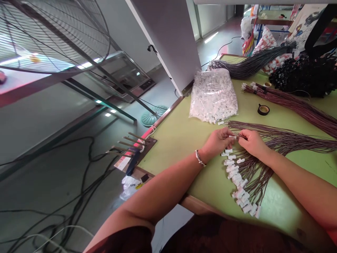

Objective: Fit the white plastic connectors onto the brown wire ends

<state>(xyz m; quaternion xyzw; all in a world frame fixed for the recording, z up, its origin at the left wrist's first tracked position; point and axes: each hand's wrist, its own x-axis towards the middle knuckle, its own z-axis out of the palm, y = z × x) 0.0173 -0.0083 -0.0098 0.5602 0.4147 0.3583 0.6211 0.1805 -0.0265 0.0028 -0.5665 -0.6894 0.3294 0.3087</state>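
Over the green table, my left hand (220,142) pinches a small white plastic connector (232,137). Close beside it, my right hand (249,140) grips a thin brown wire whose end meets the connector; whether it is inside cannot be made out. Below my hands, a row of white connectors (237,177) fitted on brown wires fans toward the table's near edge. Past my fingers lies a bundle of brown wires (279,133) with bare terminal ends. One loose white connector (220,123) rests by those ends, in front of a clear bag of white connectors (213,95).
A roll of black tape (263,109) lies beyond the wires, near another brown wire bundle (292,102). Grey wires (252,63) and a black heap (305,75) are at the back right. A pronged metal rack (137,149) sits at the left edge. A fan (58,35) stands left.
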